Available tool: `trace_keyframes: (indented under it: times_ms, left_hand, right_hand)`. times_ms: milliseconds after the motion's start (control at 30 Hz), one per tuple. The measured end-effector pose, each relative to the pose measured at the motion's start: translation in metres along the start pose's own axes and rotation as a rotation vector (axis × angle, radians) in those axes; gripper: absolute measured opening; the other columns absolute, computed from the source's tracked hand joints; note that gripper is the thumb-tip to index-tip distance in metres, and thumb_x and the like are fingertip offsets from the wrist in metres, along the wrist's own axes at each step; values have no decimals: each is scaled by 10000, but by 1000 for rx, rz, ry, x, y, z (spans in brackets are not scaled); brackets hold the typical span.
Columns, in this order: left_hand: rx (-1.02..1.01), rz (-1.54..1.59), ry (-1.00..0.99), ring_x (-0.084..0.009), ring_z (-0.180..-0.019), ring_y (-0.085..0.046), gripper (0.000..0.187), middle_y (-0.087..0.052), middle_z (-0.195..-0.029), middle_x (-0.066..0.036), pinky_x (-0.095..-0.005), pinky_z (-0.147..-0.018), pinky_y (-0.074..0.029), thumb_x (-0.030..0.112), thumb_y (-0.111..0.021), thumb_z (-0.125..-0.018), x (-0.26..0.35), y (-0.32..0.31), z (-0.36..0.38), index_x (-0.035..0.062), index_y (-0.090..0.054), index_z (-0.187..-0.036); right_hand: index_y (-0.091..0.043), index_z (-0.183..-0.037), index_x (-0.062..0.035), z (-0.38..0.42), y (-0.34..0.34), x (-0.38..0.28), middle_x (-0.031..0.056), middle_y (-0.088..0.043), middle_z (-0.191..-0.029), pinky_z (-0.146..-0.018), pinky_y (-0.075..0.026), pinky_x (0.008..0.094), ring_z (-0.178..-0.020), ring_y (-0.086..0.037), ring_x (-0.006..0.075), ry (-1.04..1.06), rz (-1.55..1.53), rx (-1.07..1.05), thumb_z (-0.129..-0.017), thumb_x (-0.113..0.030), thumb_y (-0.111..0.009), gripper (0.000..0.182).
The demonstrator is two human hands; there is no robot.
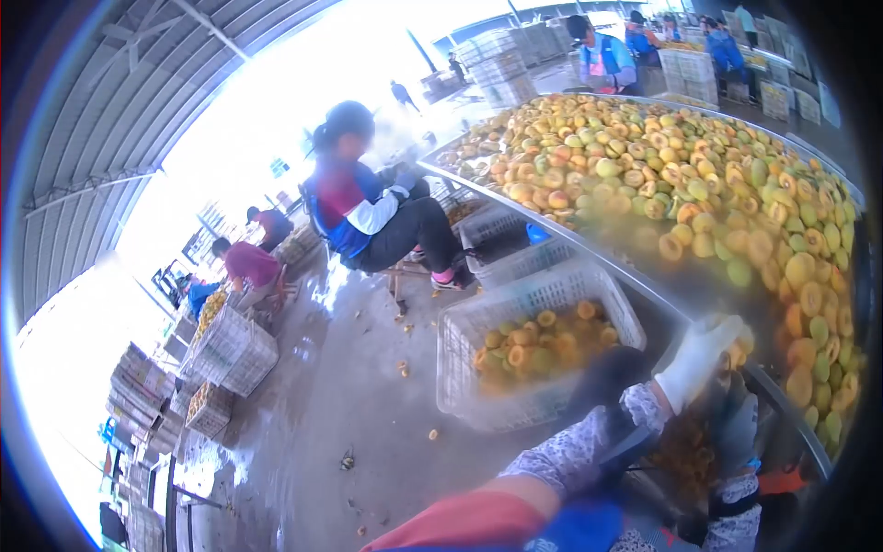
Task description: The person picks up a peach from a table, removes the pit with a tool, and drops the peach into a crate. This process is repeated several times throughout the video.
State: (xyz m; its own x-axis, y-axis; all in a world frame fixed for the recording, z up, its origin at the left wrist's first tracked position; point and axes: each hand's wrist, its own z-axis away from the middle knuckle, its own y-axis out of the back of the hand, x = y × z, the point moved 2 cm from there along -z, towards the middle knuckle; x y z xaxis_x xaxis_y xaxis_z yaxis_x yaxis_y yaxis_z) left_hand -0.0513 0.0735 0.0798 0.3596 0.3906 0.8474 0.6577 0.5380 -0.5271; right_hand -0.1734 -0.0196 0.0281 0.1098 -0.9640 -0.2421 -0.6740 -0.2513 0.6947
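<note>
My left hand [701, 362], in a white glove below a patterned cuff, is at the metal rim of a long table. Its fingers are closed around a yellow-orange peach half [739, 350]. Close by and lower is my right hand [736, 425], in a greyish glove; its fingers are blurred and partly hidden, so its grip does not show. Many peach halves [644, 166], yellow, orange and green, are heaped on the table beyond the rim. Between my arms lies a blurred brownish-orange pile [685, 451].
A white plastic crate [460, 368] with peach halves stands on the floor to the left. A seated co-worker [354, 202] is further along the table. Stacked crates [235, 350] stand at left, others [497, 64] at the back. Fruit scraps lie on the concrete floor [322, 405].
</note>
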Motion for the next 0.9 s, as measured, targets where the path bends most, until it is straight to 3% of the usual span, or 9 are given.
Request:
trace_keyframes:
  times_ms: [200,267,433,633,700,733,767,833,900]
  left_hand:
    - [62,239,-108,-159,-741,-657,296,-689,-903,-82,-270,-649,-527,334,-582,-1036,-10,-7,-6,48,-647,-1000]
    - [30,263,-136,-168,-777,-659,276,-686,-910,-74,-284,-693,-528,320,-576,-1040,-11,-10,-5,56,-638,-992]
    - [49,187,-134,-119,-676,-612,259,-680,-860,-68,-250,-596,-484,296,-585,-1031,-5,-15,2,43,-629,-1000]
    - [-40,-162,54,-125,-691,-630,358,-680,-841,-93,-249,-551,-496,321,-566,-1007,28,-24,14,-17,-679,-979]
    - [-115,-282,43,-188,-734,-669,462,-705,-896,-132,-282,-595,-539,413,-537,-1021,26,-19,7,-26,-682,-1010]
    - [-42,-247,67,-216,-784,-698,506,-717,-932,-155,-300,-624,-558,458,-531,-1020,21,-16,6,-25,-683,-1021]
    - [23,-219,67,-244,-818,-714,509,-724,-958,-170,-325,-661,-576,457,-514,-1028,17,-16,5,-22,-684,-1024]
    - [39,-244,83,-265,-824,-717,507,-724,-958,-176,-363,-729,-588,449,-503,-1035,13,-16,1,-25,-682,-1020]
    - [38,-232,62,-275,-818,-715,501,-722,-949,-184,-388,-767,-589,441,-503,-1036,11,-12,-1,-29,-678,-1011]
  right_hand:
    - [-475,-1382,-19,13,-9,7,288,-563,-1284,-737,-515,461,-914,-625,396,215,352,21,-980,-57,-602,423]
    - [-458,-1414,-44,12,-13,19,271,-490,-1411,-795,-525,463,-1032,-603,402,-169,-92,-247,-976,-54,-603,462]
    - [-469,-1378,-20,25,-39,33,283,-511,-1367,-772,-530,468,-1045,-620,434,162,85,22,-970,-72,-617,437]
    - [-563,-1221,-45,10,7,-17,132,-623,-944,-522,-396,412,-668,-564,300,281,552,-16,-986,-100,-563,241]
    - [-652,-1035,-52,-4,11,-20,124,-599,-767,-490,-410,444,-555,-545,324,-47,30,-56,-1006,-184,-577,154]
    - [-669,-984,-62,-10,20,-26,165,-605,-692,-506,-441,490,-557,-583,373,-41,-10,-9,-1001,-265,-606,213]
    - [-602,-1144,-66,-2,13,-22,140,-595,-752,-504,-432,438,-581,-565,316,-13,72,-14,-985,-209,-580,214]
    - [-467,-1462,-75,15,0,-16,89,-575,-874,-499,-415,335,-630,-528,200,44,237,-17,-954,-98,-529,513]
    - [-467,-1460,-68,11,4,-16,105,-580,-881,-492,-418,347,-634,-545,220,16,177,-108,-963,-99,-517,500]
